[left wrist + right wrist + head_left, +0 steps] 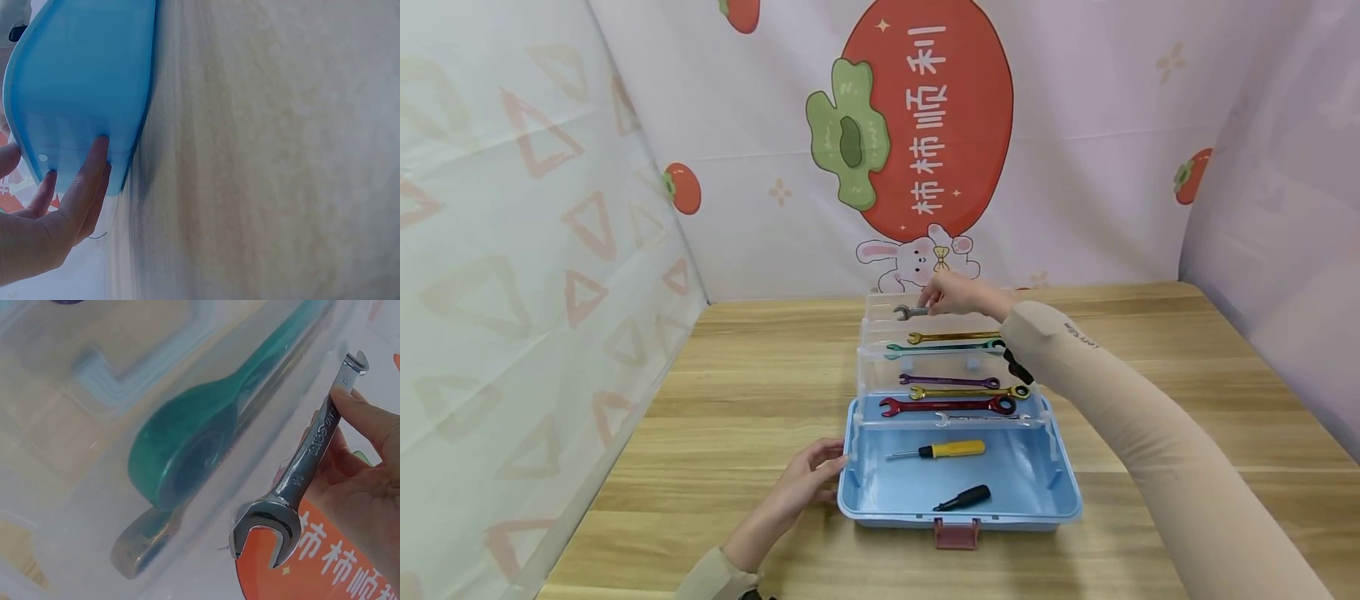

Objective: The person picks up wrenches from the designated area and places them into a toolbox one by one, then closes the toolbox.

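In the head view, a light-blue toolbox (pixel 958 523) stands open, with clear stepped trays raised at its back. My right hand (pixel 953 294) pinches a silver wrench (pixel 910 312) above the topmost tray (pixel 880 304). The right wrist view shows this wrench (pixel 300 469) between thumb and fingers, its open-ended head pointing away from the hand. Below it in the trays lie a green wrench (pixel 943 347) and a gold wrench (pixel 953 337). At the toolbox's left side my left hand (pixel 811 477) rests with extended, spread fingers (pixel 94 162) against the blue outer wall (pixel 81 81).
Lower trays carry a purple wrench (pixel 947 381), a yellow wrench (pixel 962 392), a red wrench (pixel 943 406) and a thin silver wrench (pixel 985 417). In the base lie a yellow-handled screwdriver (pixel 957 449) and a black-handled tool (pixel 966 497). A printed cloth (pixel 1075 167) hangs behind the wooden table (pixel 760 375).
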The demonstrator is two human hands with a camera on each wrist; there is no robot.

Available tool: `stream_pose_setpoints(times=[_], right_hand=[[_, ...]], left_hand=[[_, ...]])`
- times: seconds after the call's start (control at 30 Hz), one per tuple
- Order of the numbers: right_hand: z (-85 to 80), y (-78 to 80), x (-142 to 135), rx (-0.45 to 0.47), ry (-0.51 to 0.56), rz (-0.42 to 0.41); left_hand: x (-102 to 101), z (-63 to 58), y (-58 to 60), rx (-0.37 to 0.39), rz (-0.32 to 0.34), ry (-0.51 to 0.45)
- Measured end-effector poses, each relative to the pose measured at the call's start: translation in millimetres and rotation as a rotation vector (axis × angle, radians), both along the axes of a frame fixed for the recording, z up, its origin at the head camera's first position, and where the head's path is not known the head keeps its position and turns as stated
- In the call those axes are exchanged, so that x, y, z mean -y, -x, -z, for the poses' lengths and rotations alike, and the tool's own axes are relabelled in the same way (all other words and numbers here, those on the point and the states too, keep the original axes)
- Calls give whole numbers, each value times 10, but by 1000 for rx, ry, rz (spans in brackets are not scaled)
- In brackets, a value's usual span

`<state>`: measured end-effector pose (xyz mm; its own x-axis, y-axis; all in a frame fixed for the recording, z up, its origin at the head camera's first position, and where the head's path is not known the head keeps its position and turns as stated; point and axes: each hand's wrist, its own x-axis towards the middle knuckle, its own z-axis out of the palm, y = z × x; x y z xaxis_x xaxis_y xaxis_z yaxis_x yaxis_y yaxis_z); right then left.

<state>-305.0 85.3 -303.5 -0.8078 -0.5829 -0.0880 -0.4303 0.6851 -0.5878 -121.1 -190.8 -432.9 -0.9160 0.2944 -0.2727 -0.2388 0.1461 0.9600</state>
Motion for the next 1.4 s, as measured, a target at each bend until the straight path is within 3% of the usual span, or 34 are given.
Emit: stream_pose_setpoints(times=[0.57,1.4], right_hand=[[85,-39,-11,43,-23,48],[196,23,0,-64,-14,61]], left_hand=[[8,-2,-1,0,5,9],[10,22,16,-1,0,4]])
